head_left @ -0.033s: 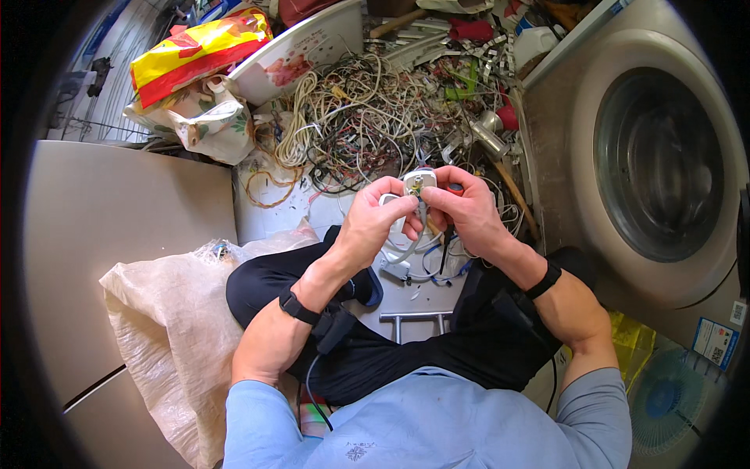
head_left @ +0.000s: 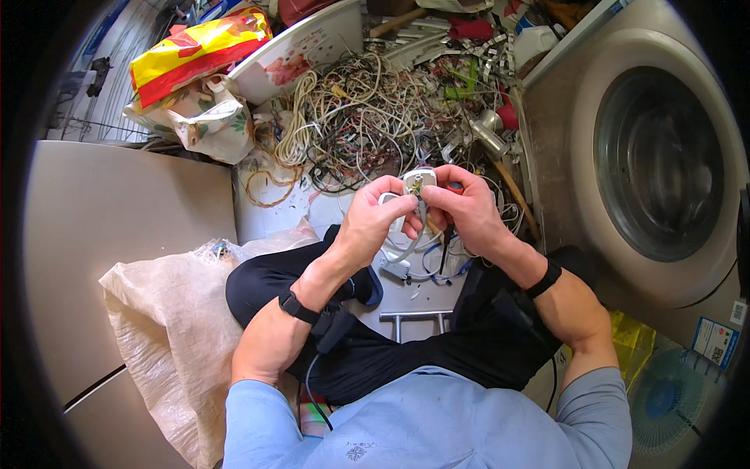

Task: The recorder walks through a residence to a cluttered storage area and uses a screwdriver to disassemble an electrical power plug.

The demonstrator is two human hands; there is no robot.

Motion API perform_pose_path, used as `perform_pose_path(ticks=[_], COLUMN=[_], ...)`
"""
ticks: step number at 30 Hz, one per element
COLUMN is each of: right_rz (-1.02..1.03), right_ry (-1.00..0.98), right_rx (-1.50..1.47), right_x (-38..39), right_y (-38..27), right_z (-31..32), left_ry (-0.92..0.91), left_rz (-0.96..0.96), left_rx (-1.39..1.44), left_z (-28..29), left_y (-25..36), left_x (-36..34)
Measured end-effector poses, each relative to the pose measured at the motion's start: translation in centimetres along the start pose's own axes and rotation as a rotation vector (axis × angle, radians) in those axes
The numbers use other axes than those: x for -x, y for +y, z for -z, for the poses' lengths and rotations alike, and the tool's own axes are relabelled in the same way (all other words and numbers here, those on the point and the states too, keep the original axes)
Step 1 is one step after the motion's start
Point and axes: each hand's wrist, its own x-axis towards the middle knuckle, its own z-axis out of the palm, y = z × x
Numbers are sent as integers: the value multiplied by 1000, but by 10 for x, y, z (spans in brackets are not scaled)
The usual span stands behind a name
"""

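Both hands hold an opened white plug housing [head_left: 419, 179] up in front of me, with wires and small metal parts showing inside. From its lower end a pale grey cable [head_left: 423, 216] hangs down in a loop. My left hand [head_left: 376, 211] is closed on the housing's left side, thumb pressed at its lower edge. On the other side my right hand [head_left: 466, 209] pinches the housing with thumb and fingers. A tool handle with a red and black end [head_left: 455, 187], perhaps a screwdriver, is also tucked in the right hand. Its lower part is mostly hidden.
Beyond my hands lies a large heap of tangled wires [head_left: 355, 109]. A white tub [head_left: 301, 55] and plastic bags [head_left: 205, 117] stand at the far left. A washing machine [head_left: 574, 180] borders the right, with a wooden handle [head_left: 516, 195] beside it. A woven sack [head_left: 168, 313] lies left.
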Motion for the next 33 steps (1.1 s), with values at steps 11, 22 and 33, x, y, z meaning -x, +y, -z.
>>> perform_pose_path(ticks=[11,22,33], right_rz=[31,3,-82], right_ry=[-8,-14,-23], right_rx=[3,-30,-133], right_x=[0,-2,-6], right_y=[2,3,4], right_z=[-1,1,7], left_ry=[32,1,-3], left_rz=[-19,-13,23], left_rx=[-43,-12,27], left_z=[-1,1,-1], left_y=[1,2,5], left_x=[1,1,2])
